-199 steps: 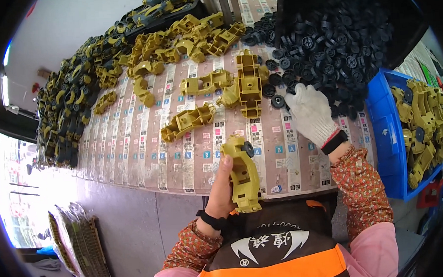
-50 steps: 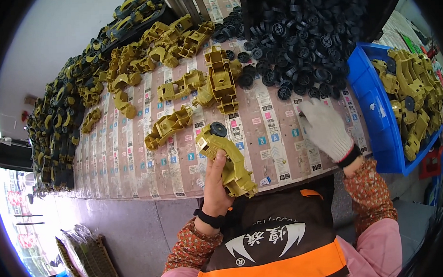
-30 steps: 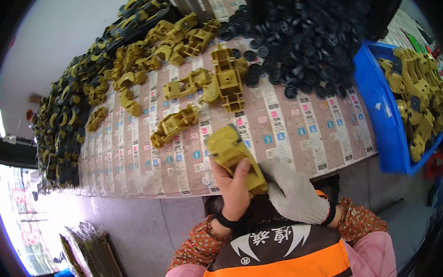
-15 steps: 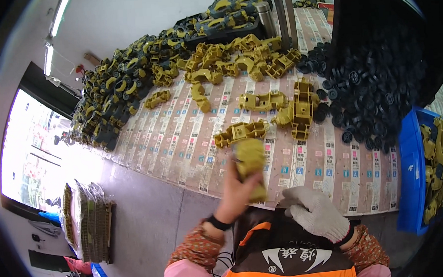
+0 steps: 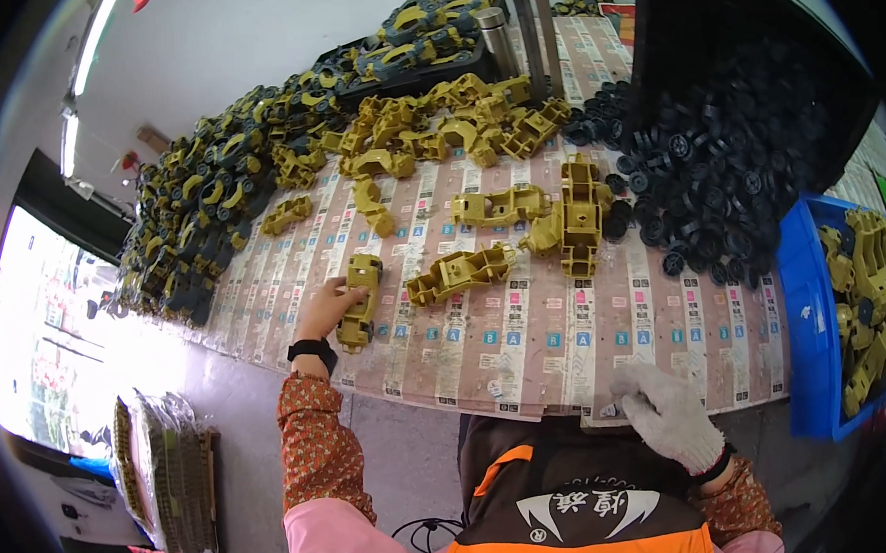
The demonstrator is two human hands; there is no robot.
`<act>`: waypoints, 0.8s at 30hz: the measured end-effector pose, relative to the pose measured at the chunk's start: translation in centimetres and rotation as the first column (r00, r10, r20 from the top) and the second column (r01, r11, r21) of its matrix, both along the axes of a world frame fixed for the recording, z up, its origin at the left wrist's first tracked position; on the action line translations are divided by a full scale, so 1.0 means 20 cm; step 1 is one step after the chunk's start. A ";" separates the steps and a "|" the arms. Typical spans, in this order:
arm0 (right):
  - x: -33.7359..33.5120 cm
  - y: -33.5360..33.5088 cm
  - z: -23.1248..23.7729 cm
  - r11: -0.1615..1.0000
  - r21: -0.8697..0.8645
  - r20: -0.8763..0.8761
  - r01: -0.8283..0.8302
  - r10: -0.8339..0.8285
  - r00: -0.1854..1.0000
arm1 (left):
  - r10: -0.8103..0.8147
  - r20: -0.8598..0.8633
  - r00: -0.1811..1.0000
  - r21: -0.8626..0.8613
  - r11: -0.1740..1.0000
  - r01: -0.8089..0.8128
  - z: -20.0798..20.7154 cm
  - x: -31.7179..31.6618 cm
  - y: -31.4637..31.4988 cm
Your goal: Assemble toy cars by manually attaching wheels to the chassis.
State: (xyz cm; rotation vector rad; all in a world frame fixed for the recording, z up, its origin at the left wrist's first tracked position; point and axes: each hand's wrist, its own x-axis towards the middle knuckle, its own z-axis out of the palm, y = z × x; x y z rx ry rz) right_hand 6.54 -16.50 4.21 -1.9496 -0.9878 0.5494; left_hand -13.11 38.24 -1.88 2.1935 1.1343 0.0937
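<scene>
My bare left hand [image 5: 330, 308] is closed around a yellow plastic toy car body [image 5: 360, 303], which rests on or just above the table at the left. Dark spots show along the body's side, too small to make out. My right hand [image 5: 666, 420], in a white knit glove, is at the table's front edge, its fingers loosely bent and apart, with nothing visible in them. To the right of the held body lies another yellow car body [image 5: 461, 273]. Farther right, one yellow body [image 5: 499, 205] lies beside an upended-looking one [image 5: 580, 219].
A heap of black wheels [image 5: 709, 182] covers the table's right side. Yellow bodies [image 5: 395, 124] are piled at the back, and bodies with dark parts [image 5: 207, 179] at the left. A blue bin [image 5: 812, 317] of yellow parts stands at the right; a steel flask [image 5: 496, 41] stands behind.
My left hand has carried the yellow car body from in front of me to the left and lowered it toward the table. My right hand has shifted slightly within the view.
</scene>
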 end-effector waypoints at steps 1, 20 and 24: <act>0.00 -0.01 0.01 1.000 -0.013 0.002 0.007 -0.007 1.000 | 0.059 -0.221 0.974 0.355 0.935 0.024 0.00 -0.02 0.03; 0.74 0.06 -0.12 0.936 -0.115 0.757 0.333 -0.135 0.640 | 0.120 0.698 0.706 -0.665 0.475 0.577 0.19 0.58 -1.21; 0.73 0.16 -0.11 0.864 -0.321 0.846 0.387 0.078 0.528 | 0.292 0.603 0.743 -0.780 0.020 0.625 0.21 0.55 -1.46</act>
